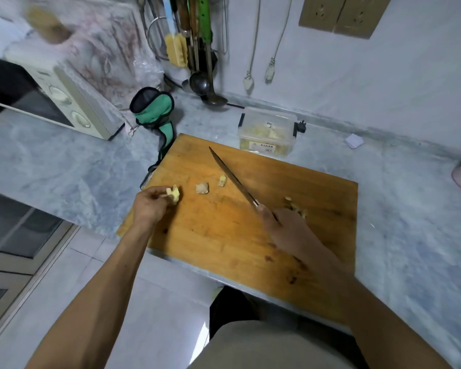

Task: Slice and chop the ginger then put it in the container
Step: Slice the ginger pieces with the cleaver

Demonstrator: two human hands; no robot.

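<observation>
- A ginger piece point(174, 194) is pinched at the fingertips of the left hand point(151, 203), at the left edge of the board point(250, 235); whether it rests on the wood or is held just above it cannot be told.
- The knife point(230, 175) is gripped by the handle in the right hand point(285, 230), fingers wrapped round it, the blade slanting up and away toward the far side of the board.
- Two loose chunks point(202, 187) are seen between the left hand and the blade, apart from each other; the one nearer the blade lies just beside it.
- A small heap of bits point(294, 206) is partly hidden behind the right hand.
- The container point(267, 134) stands on the counter just past the far edge of the board, with pale yellow pieces already inside; whether its lid is on cannot be told.
- Judged risk: the pinched piece is knobbly and small, so it may roll or tip under the blade, and the fingertips would then be left close to the edge.
- Judged risk: the loose chunks may be knocked off the board if the blade is swept across carelessly.
- Judged risk: cut bits may be scattered on the counter when carried to the container, since it stands off the board.
</observation>
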